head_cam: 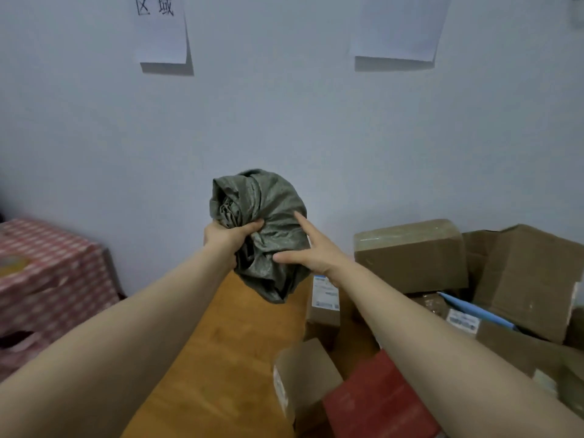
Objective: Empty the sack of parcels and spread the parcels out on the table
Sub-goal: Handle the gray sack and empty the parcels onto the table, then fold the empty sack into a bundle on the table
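In the head view, the left hand (232, 237) is gripping a grey-green woven sack (268, 210), which is crumpled into a ball and hanging above the far end of the orange wooden bench (221, 358). The sack's long axis is running top to bottom, with its loose tail pointing down at the bench. The right hand (311, 252) is lying open, its straight fingers touching the sack's right side. Brown cardboard parcels (410, 254) are sitting piled on the bench's right side.

1 grey sack (271, 200); left hand (227, 237), right hand (316, 254); 2 wall sheets (161, 33); 1 red parcel (379, 403); approx. 6 brown boxes (410, 251).
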